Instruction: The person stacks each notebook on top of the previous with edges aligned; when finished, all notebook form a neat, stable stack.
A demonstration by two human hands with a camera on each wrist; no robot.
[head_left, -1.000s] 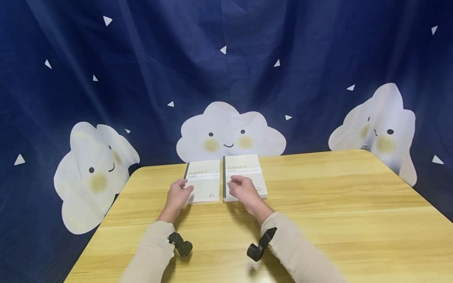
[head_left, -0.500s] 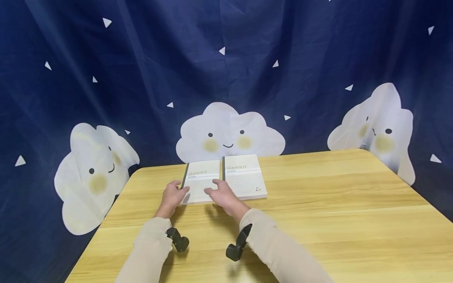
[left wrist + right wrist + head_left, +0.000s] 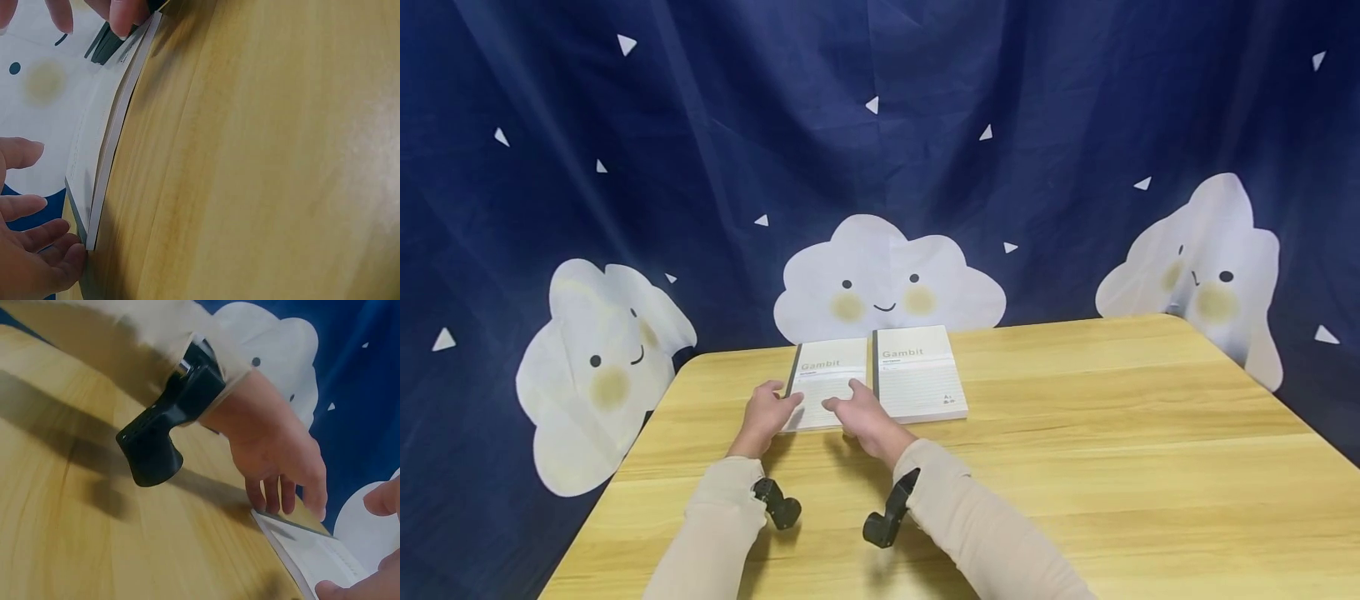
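Two pale "Gambit" notebooks lie closed, side by side, at the far middle of the wooden table (image 3: 1112, 433). My left hand (image 3: 765, 414) touches the left edge of the left notebook (image 3: 827, 375) with straight fingers; the left wrist view shows those fingers (image 3: 34, 253) at its near corner. My right hand (image 3: 859, 414) rests over the same notebook's near right part, fingers relaxed, and its fingertips (image 3: 122, 15) sit at the notebook's (image 3: 94, 137) right edge. The right notebook (image 3: 917, 375) lies untouched. The right wrist view shows my left hand (image 3: 275, 450) with fingers pointing down at the notebook's corner (image 3: 319, 559).
A dark blue curtain with white smiling clouds (image 3: 887, 279) hangs close behind the table's far edge. Black wrist cameras sit on both sleeves (image 3: 778, 506) (image 3: 883, 521). Bare tabletop stretches to the right and towards me.
My right hand has moved left, off the right notebook and onto the left one. My left hand has shifted slightly left to that notebook's left edge.
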